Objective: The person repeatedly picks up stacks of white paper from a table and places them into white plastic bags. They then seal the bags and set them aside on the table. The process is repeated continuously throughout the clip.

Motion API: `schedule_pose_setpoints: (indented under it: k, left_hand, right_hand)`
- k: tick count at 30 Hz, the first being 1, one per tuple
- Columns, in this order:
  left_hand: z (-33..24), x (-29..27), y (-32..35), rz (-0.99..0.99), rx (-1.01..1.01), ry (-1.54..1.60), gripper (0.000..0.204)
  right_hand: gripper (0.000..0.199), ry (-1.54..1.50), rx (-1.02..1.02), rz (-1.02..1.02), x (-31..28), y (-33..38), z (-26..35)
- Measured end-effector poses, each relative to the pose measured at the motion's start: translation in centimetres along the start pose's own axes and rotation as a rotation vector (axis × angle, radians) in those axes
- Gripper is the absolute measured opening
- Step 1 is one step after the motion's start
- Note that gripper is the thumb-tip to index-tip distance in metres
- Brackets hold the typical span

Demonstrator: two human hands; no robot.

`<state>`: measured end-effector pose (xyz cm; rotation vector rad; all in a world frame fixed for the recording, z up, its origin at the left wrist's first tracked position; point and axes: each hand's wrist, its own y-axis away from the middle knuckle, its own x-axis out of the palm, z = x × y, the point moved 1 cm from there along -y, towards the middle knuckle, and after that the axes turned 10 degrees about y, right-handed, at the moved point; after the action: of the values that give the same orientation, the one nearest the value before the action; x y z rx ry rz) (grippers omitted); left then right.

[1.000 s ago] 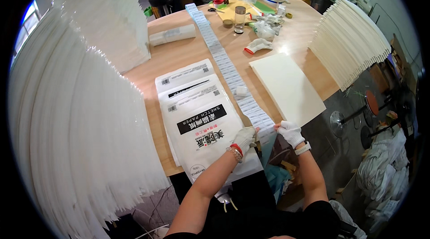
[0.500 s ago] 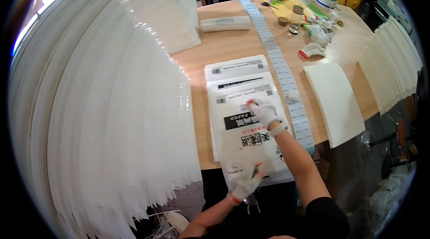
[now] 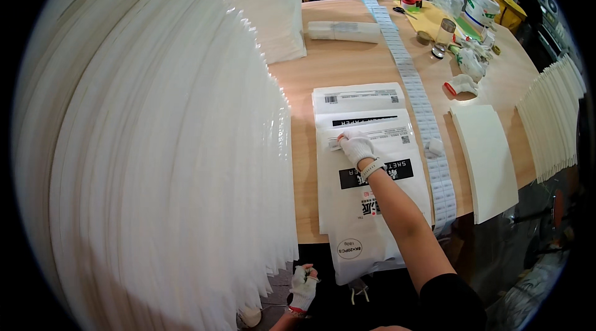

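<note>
Printed bag, right fingers bunched on it, left fingers curled, both holds unclear

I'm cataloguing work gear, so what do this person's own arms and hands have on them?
The right hand wears a white knit glove open at the tips, a pale wristband behind it, and a short black sleeve on the upper arm. The left hand wears a similar white glove, with a red band at the wrist.

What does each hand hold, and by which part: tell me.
The right hand touches the printed bag near its upper left; whether it grips anything cannot be told. The left hand is curled; no held thing can be made out.
</note>
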<state>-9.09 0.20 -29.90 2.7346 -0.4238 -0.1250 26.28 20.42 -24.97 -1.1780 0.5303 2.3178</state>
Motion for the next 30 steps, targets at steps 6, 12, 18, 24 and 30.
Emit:
schedule_pose_setpoints:
  k: [6, 12, 18, 24, 30]
  left_hand:
    - [0.2, 0.2, -0.7, 0.051, -0.012, -0.02, 0.022]
    - [0.1, 1.7, -0.6, 0.123, 0.0, -0.136, 0.04]
    - [-1.3, 5.2, 0.9, 0.286, -0.182, 0.124, 0.014]
    - [-6.2, 4.0, 0.1, 0.448, 0.376, -0.12, 0.021]
    - [-21.5, 8.2, 1.5, 0.703, 0.754, -0.156, 0.026]
  right_hand:
    - [0.021, 0.012, 0.008, -0.03, 0.3, -0.2, 0.0]
    - [0.022, 0.183, -0.062, -0.043, 1.6, -0.1, 0.0]
    - [0.067, 0.327, 0.098, 0.003, -1.0, 1.7, 2.8]
    - [0.035, 0.045, -0.094, -0.253, -6.8, 9.4, -7.0]
    - [0.046, 0.019, 0.272, 0.289, -11.0, 27.4, -11.7]
